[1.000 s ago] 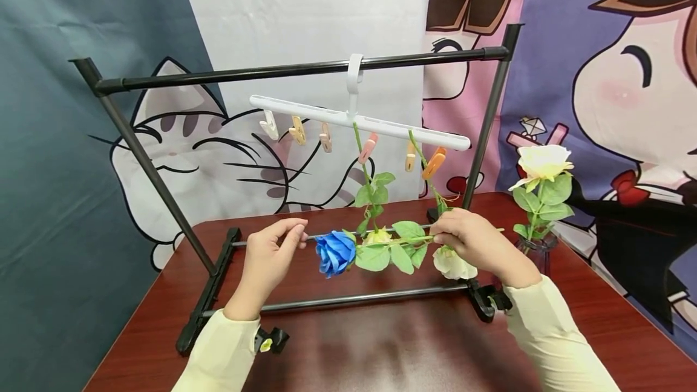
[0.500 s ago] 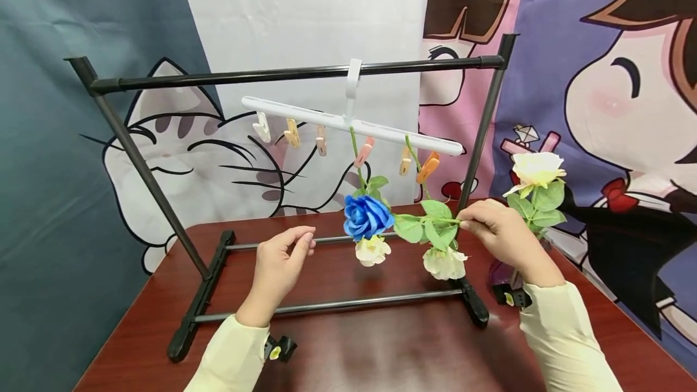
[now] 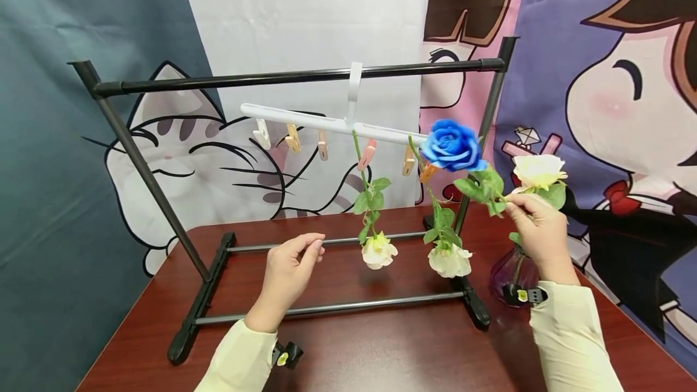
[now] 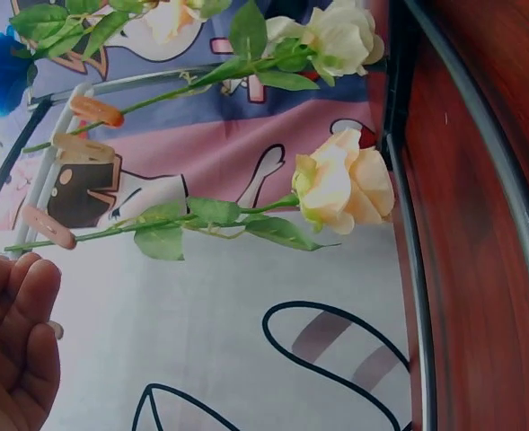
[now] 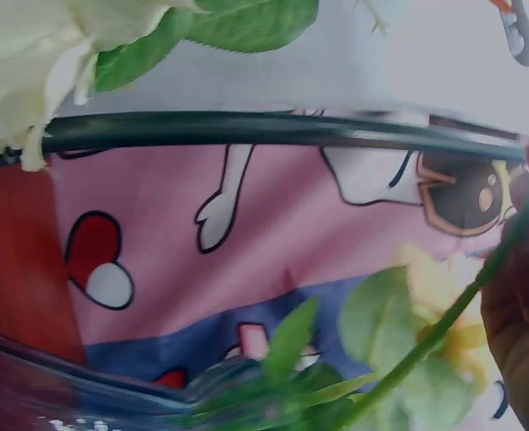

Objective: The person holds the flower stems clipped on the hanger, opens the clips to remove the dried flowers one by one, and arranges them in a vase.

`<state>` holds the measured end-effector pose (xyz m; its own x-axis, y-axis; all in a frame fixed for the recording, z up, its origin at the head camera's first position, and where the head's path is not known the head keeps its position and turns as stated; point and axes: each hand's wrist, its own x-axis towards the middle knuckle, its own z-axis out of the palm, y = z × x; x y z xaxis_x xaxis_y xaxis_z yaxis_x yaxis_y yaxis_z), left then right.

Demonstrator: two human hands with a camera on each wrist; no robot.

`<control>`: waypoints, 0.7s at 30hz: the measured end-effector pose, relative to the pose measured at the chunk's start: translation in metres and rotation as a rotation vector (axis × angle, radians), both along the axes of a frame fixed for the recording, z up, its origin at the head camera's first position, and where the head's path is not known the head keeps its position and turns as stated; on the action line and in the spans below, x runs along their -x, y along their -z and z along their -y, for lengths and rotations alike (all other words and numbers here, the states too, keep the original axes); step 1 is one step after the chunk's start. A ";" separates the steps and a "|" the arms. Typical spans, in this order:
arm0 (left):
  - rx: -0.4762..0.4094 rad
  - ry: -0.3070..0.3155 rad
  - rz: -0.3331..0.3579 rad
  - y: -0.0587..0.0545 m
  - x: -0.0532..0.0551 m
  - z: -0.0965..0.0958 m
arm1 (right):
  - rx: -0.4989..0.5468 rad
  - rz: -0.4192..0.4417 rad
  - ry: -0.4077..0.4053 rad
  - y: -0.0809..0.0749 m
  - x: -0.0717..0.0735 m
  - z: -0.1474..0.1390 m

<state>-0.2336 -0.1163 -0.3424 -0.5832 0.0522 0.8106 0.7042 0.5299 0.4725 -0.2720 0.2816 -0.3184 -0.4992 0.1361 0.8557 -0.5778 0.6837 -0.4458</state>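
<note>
My right hand (image 3: 539, 231) pinches the stem of a blue rose (image 3: 452, 145) just below its leaves. The bloom points up and to the left, in front of the hanger's right end. In the right wrist view a green stem (image 5: 444, 319) runs down from the fingers. Beneath that hand is a purple glass vase (image 3: 503, 274) with a white rose (image 3: 539, 171) in it. My left hand (image 3: 288, 277) hovers left of centre, fingers loosely curled, holding nothing. Two pale roses hang upside down: one (image 3: 378, 251) from a pink clothespin (image 3: 367, 154), another (image 3: 449, 260) by the orange clothespin (image 3: 428, 172).
A white hanger (image 3: 305, 117) hooks over the top bar of a black rack (image 3: 229, 81). Along its left side hang white (image 3: 262, 134), yellow (image 3: 293, 138) and beige (image 3: 323, 145) clothespins. The rack stands on a red-brown table (image 3: 381, 349), before a cartoon-printed cloth backdrop (image 3: 321, 11).
My right hand has moved right with the blue rose, which has swung from lying level to bloom-up. My left hand has shifted slightly right. The hanging roses are now less covered.
</note>
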 end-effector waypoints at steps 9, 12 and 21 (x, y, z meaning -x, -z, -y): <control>0.100 0.028 -0.006 -0.002 0.002 -0.010 | 0.321 0.036 0.161 0.014 0.007 -0.009; 0.113 0.038 -0.006 -0.002 0.003 -0.013 | 0.352 0.049 0.178 0.017 0.009 -0.010; 0.170 0.041 0.054 0.000 0.004 -0.022 | 0.419 0.104 0.190 0.024 0.009 -0.011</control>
